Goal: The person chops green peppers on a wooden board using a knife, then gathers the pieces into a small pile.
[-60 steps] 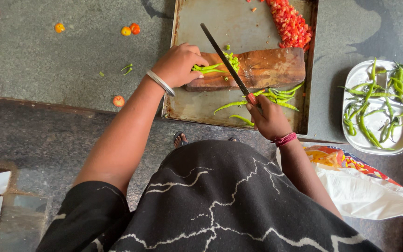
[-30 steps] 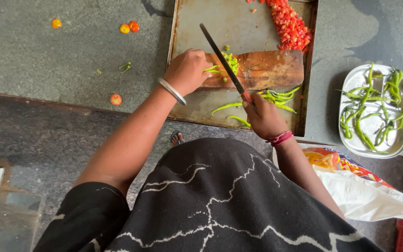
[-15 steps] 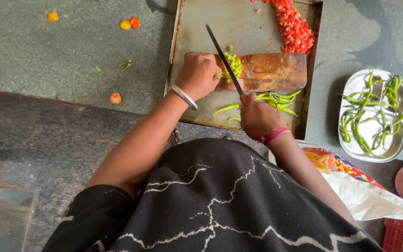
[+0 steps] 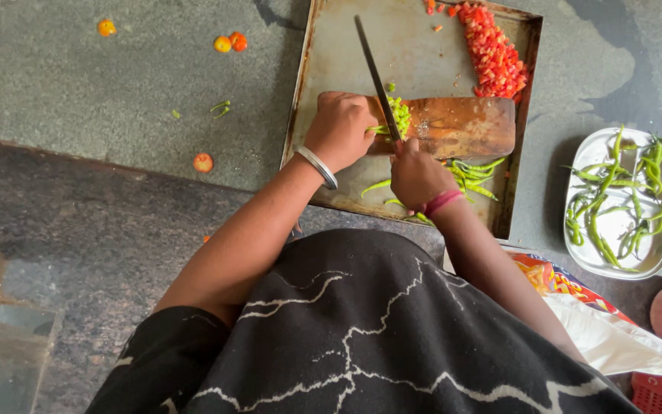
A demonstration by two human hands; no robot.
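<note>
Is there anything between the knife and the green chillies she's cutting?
Nothing visible. The knife, gripped by the right hand, rests directly on the green chillies on the wooden board. The left hand pins the chillies just beside the blade, not under it.

A long dark-bladed knife (image 4: pixel 377 77) is held blade-down across a brown wooden chopping board (image 4: pixel 453 126), which lies flat in a worn metal tray (image 4: pixel 346 46). A bunch of slim green chillies (image 4: pixel 381 129) is pinned on the board, with a small heap of chopped green pieces (image 4: pixel 401 113) just beside the blade.
</note>
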